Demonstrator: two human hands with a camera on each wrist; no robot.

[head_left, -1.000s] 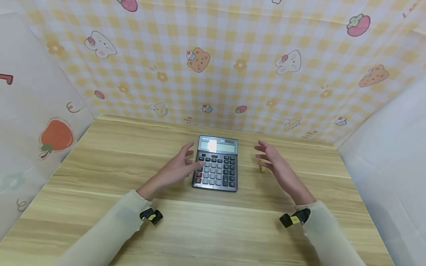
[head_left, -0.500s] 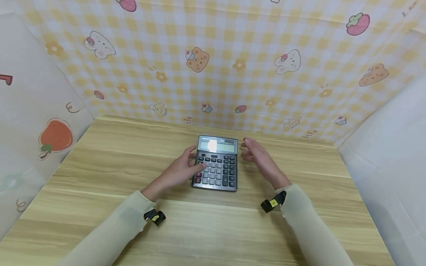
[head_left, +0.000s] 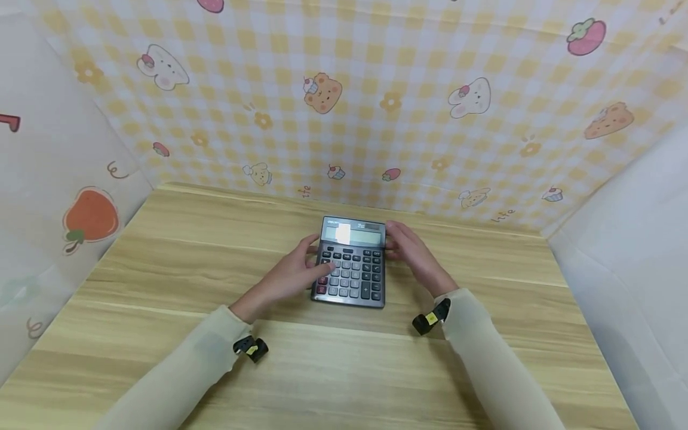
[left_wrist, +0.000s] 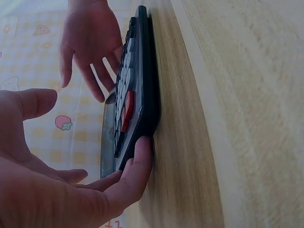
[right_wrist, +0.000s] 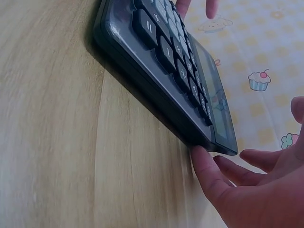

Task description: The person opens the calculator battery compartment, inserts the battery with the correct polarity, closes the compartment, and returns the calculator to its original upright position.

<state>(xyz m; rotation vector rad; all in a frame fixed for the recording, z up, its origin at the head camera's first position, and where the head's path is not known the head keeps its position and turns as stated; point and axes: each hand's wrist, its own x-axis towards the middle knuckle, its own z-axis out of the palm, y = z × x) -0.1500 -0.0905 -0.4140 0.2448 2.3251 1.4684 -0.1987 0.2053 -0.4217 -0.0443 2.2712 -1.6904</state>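
A dark grey desk calculator (head_left: 348, 275) lies flat, keys up, with a screen at its far end. At its left side is my left hand (head_left: 287, 276); fingertips touch the side edge, and the thumb hovers over the keys. In the left wrist view that thumb (left_wrist: 38, 102) stands apart from the key face. My right hand (head_left: 418, 258) has come up to the calculator's upper right side. Its lowest fingertip (right_wrist: 202, 156) meets the edge near the screen in the right wrist view, with the thumb held away. Neither hand wraps round the calculator.
The calculator rests on a wood-grain table (head_left: 344, 370). Close behind it hangs a yellow checked cloth (head_left: 355, 131) with cartoon prints. White cloth walls (head_left: 634, 251) border both sides. A black wrist camera (head_left: 426, 322) sits at the right cuff.
My right hand has moved left to the calculator's right edge. The left hand has shifted slightly right against the left edge. A small yellow object formerly by the right hand is out of sight.
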